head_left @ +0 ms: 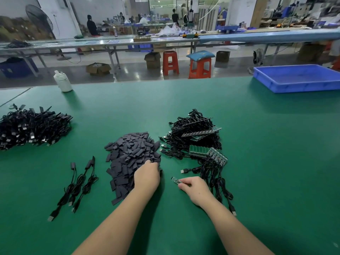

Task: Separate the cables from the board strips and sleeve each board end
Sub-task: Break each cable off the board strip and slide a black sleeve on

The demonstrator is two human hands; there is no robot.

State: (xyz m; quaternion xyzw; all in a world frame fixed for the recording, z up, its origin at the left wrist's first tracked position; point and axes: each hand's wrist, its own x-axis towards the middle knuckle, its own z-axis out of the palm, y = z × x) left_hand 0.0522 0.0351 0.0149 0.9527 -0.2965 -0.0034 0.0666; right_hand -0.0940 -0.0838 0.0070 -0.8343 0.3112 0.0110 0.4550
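On the green bench (257,162), our right hand (197,190) pinches 1 small, stiff, light board (176,180) by its cable end; our left hand (147,176) fingers the flimsy sleeves (128,159), its grasp hidden.

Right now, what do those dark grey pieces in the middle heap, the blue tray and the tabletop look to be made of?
Grey pieces: flattened matte tubing, probably plastic or rubbery sleeve; dull, no shine, cut in short lengths.
Blue tray: moulded plastic, smooth, slightly glossy, with a ribbed wall.
Tabletop: green mat, likely rubber or vinyl; even colour with a soft sheen.
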